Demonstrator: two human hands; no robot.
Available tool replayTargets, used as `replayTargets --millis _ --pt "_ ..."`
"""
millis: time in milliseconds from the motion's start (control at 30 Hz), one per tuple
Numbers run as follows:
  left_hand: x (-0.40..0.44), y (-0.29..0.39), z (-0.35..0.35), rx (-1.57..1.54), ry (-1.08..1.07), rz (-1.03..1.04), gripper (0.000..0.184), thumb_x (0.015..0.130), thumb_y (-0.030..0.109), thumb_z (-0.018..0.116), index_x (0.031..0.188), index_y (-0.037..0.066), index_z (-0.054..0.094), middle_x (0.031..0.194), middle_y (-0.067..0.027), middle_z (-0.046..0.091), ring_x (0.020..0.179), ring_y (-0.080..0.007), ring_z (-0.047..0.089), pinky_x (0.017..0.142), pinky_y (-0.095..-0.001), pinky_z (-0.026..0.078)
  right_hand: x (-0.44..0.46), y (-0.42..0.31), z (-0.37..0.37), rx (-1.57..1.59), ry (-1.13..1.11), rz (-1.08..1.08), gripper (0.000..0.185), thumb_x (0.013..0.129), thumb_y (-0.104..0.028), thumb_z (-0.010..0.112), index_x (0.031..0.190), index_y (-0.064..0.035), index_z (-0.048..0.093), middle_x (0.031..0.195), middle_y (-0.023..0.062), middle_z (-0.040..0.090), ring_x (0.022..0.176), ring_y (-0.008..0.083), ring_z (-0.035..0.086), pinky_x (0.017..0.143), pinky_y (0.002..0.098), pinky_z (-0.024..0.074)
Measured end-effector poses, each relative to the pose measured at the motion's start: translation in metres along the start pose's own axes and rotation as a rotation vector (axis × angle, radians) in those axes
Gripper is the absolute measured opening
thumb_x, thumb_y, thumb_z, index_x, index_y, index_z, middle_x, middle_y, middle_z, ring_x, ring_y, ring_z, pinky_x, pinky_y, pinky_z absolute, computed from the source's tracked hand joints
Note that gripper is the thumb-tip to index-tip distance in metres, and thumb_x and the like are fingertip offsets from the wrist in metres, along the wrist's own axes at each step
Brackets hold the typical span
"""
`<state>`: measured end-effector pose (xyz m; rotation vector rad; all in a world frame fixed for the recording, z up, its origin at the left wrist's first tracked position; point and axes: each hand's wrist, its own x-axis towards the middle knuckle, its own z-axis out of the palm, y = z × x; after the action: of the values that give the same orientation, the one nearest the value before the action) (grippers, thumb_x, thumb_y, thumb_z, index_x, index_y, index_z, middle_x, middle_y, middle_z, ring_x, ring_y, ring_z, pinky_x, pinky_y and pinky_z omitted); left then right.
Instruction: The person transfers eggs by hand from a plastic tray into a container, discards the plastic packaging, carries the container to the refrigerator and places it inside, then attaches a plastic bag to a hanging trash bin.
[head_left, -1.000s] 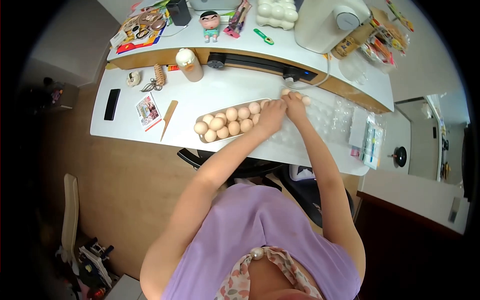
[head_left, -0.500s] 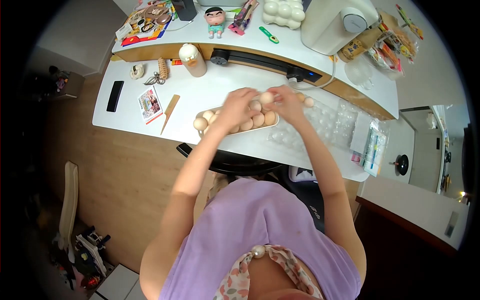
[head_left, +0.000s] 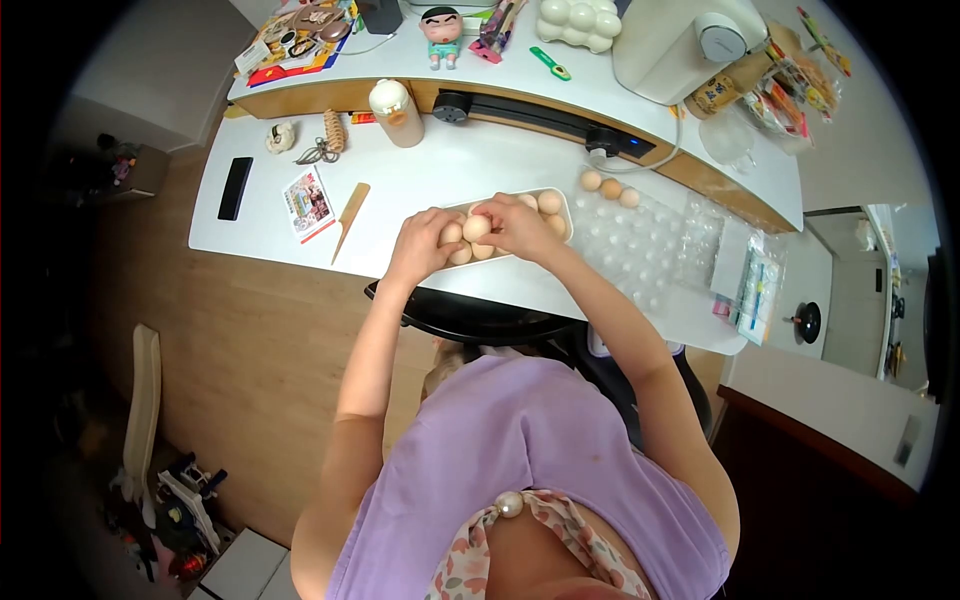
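A long white egg tray (head_left: 568, 212) filled with brown eggs lies near the front of the white desk. A pale egg (head_left: 476, 229) sits raised above the others, with the fingers of my right hand (head_left: 513, 228) closed round it. My left hand (head_left: 422, 243) curls over the tray's left end, its thumb and fingers around another egg (head_left: 451, 233). Some eggs there are hidden under both hands. More eggs (head_left: 549, 202) show at the tray's right end. Several eggs (head_left: 610, 188) stand in the clear plastic egg carton (head_left: 640, 240) to the right.
A comb (head_left: 350, 222), a card (head_left: 308, 205) and a black phone (head_left: 235, 188) lie on the left. Behind stand a bottle (head_left: 397, 115) and a power strip (head_left: 530, 118). A white appliance (head_left: 665, 55) occupies the raised shelf. A black chair (head_left: 480, 318) is at the front edge.
Both hands have moved left along the tray, my right hand farthest. The raised egg is now nearer the tray's left part, and the tray's right end is uncovered.
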<state>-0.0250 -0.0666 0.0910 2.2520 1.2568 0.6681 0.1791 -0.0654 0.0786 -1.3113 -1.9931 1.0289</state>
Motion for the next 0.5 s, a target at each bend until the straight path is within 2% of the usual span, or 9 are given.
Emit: replayTargets --millis 167,267,367,467,500 --pt "0.006 0.011 -0.002 0.015 0.022 0.052 0.046 0.060 0.010 0.076 0.104 0.006 0.060 0.091 -0.0115 0.062 0.084 -0.0302 0.059 0.076 -0.0363 0.049 0.000 0.000 0.001 -0.030 -0.015 0.010 0.039 0.070 -0.010 0.071 0.107 -0.0073 0.062 0.093 0.0081 0.056 0.080 0.0224 0.057 0.073 0.0310 0.0479" --pt "0.013 0.019 0.006 0.014 -0.037 0.002 0.048 0.060 0.015 0.077 0.105 0.008 0.059 0.094 -0.0087 0.062 0.089 -0.0278 0.058 0.078 -0.0375 0.046 0.001 -0.001 0.002 -0.088 0.002 0.026 0.035 0.071 -0.013 0.068 0.105 -0.0110 0.063 0.093 0.0079 0.056 0.086 0.0256 0.058 0.076 0.0339 0.0475" --pt "0.019 0.027 0.011 -0.052 -0.087 -0.065 0.046 0.062 0.013 0.076 0.105 0.008 0.059 0.096 -0.0097 0.061 0.090 -0.0285 0.059 0.078 -0.0373 0.047 -0.003 0.005 0.002 -0.095 0.051 -0.003 0.032 0.072 -0.013 0.067 0.104 -0.0136 0.064 0.096 0.0085 0.056 0.087 0.0268 0.058 0.077 0.0349 0.0474" --pt "0.020 0.021 0.016 -0.053 -0.109 -0.077 0.044 0.064 0.009 0.074 0.105 0.008 0.059 0.098 -0.0108 0.061 0.089 -0.0297 0.059 0.078 -0.0372 0.047 -0.008 0.013 -0.032 -0.188 0.241 0.132 0.030 0.070 -0.011 0.067 0.100 -0.0117 0.065 0.099 0.0099 0.057 0.087 0.0271 0.059 0.077 0.0346 0.0476" --pt "0.021 0.023 0.015 -0.061 -0.118 -0.080 0.043 0.064 0.009 0.073 0.105 0.008 0.059 0.098 -0.0113 0.061 0.090 -0.0300 0.059 0.079 -0.0372 0.047 -0.012 0.023 -0.047 -0.161 0.366 0.223 0.029 0.070 -0.010 0.067 0.098 -0.0102 0.065 0.100 0.0105 0.058 0.087 0.0275 0.059 0.077 0.0345 0.0477"
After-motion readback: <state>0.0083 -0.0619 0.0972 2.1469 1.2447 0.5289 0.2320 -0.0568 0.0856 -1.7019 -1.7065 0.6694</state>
